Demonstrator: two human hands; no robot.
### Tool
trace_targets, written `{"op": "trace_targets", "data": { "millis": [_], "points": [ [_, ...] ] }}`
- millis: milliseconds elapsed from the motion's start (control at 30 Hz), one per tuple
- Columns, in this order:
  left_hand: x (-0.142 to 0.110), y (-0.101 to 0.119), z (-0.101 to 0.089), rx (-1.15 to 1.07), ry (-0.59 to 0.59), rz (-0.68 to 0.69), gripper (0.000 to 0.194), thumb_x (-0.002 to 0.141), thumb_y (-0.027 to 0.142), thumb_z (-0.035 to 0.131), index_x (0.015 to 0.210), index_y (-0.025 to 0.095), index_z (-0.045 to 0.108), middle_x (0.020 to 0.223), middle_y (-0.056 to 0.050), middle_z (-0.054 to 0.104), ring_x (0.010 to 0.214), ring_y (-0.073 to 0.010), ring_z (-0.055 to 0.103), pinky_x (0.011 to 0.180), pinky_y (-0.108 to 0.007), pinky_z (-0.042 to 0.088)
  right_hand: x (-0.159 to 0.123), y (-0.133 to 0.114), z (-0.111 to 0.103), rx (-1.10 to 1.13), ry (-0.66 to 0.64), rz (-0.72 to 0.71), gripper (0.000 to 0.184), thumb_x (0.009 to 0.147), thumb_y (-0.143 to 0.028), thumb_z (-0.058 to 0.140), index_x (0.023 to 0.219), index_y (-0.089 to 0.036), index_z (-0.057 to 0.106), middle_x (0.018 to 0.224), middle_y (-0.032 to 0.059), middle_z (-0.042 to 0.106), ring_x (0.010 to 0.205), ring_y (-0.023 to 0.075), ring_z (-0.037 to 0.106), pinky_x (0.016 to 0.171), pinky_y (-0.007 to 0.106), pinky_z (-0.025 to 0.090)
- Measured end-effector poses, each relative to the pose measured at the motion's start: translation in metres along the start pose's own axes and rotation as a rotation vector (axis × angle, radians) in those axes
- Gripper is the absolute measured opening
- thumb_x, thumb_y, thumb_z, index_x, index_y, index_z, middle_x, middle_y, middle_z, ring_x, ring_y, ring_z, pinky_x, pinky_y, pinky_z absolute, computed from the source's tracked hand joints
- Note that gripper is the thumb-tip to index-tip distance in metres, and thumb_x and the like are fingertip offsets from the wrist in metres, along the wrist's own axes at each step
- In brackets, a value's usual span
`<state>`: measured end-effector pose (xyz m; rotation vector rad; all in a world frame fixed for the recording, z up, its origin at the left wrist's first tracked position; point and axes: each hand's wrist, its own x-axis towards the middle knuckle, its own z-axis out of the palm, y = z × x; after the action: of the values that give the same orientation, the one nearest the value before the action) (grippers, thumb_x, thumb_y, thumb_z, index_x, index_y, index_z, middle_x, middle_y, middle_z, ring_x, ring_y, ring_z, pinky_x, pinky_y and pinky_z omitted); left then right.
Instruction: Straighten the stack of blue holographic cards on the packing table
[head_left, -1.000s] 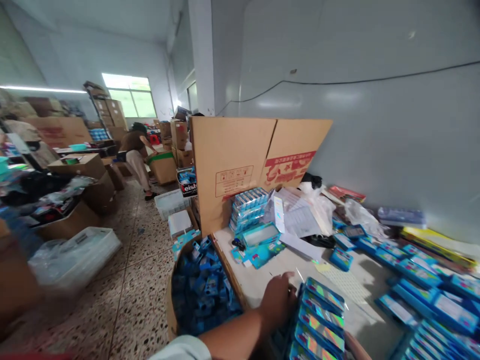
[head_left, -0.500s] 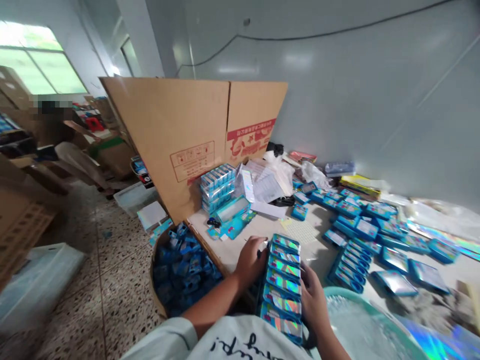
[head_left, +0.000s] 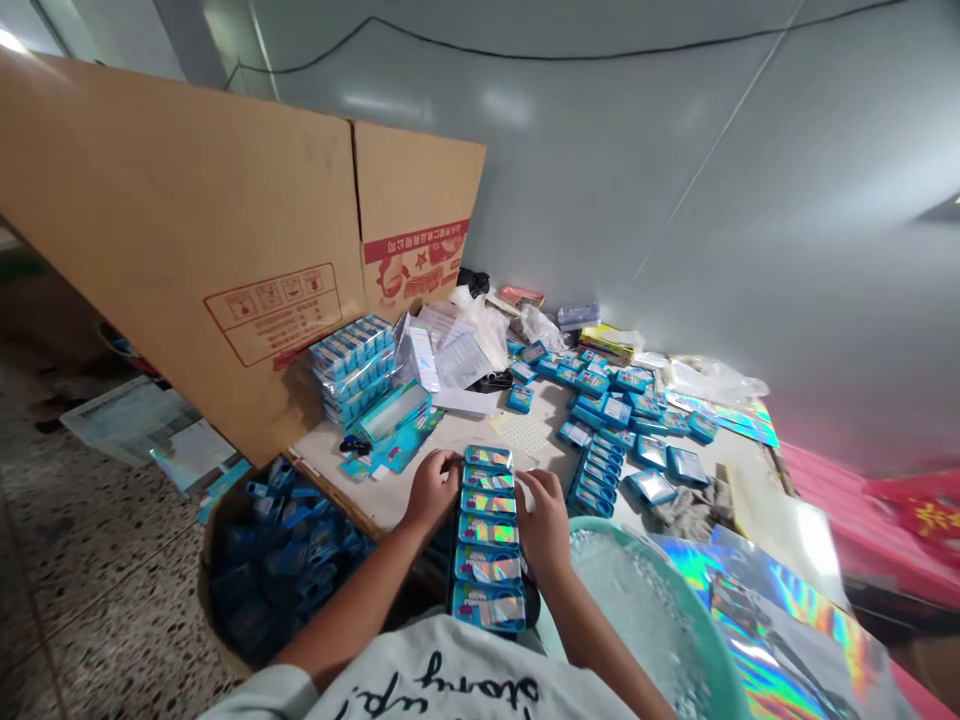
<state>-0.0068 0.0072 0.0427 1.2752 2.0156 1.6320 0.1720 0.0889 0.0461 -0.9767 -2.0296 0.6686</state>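
Row of blue boxes (head_left: 486, 540) at the table (head_left: 525, 437) edge, pressed between left hand (head_left: 431, 490) and right hand (head_left: 544, 515), fingers curled against its sides, probably to keep it aligned. Green basin (head_left: 675, 640) beside. Further, loose boxes (head_left: 622, 420) and cardboard (head_left: 225, 250) upright, like a screen.

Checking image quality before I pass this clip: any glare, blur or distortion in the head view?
Head view: soft ceiling-light reflections on the grey wall; rainbow glare on the holographic sheets; wide-angle bending of the cardboard box; edges smeared, floor soft; left hand, right hand and row of blue packs fairly sharp.
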Motion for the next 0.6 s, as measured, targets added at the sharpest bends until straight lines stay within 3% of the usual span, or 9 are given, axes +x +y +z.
{"op": "trace_targets", "data": {
  "millis": [100, 367, 600],
  "points": [
    [-0.004, 0.001, -0.001, 0.030, 0.011, 0.051, 0.016, 0.088, 0.019, 0.048, 0.092, 0.018, 0.063, 0.092, -0.007, 0.066, 0.089, -0.0201, 0.064, 0.082, -0.033, 0.053, 0.009, -0.007, -0.004, -0.080, -0.003, -0.053, 0.028, 0.097, -0.033, 0.046, 0.104, -0.021, 0.071, 0.099, 0.0083, 0.062, 0.092, 0.0231, 0.059, 0.084, 0.038, 0.048],
    [-0.030, 0.003, -0.025, 0.084, -0.085, 0.233, 0.013, 0.091, 0.023, 0.049, 0.095, 0.022, 0.062, 0.093, -0.006, 0.062, 0.093, -0.0215, 0.060, 0.084, -0.035, 0.050, -0.007, -0.006, 0.000, 0.106, -0.002, -0.035, 0.023, 0.097, -0.030, 0.043, 0.090, -0.020, 0.062, 0.088, 0.0059, 0.064, 0.082, 0.0198, 0.061, 0.075, 0.031, 0.048],
    [-0.036, 0.007, -0.023, 0.104, -0.163, 0.163, 0.016, 0.095, 0.027, 0.046, 0.098, 0.021, 0.060, 0.095, -0.006, 0.061, 0.092, -0.0199, 0.058, 0.084, -0.033, 0.048, -0.022, 0.017, 0.001, 0.231, -0.087, 0.055, 0.022, 0.088, -0.039, 0.051, 0.094, -0.022, 0.064, 0.096, 0.0097, 0.065, 0.090, 0.0269, 0.064, 0.079, 0.041, 0.054]
  ]
}}
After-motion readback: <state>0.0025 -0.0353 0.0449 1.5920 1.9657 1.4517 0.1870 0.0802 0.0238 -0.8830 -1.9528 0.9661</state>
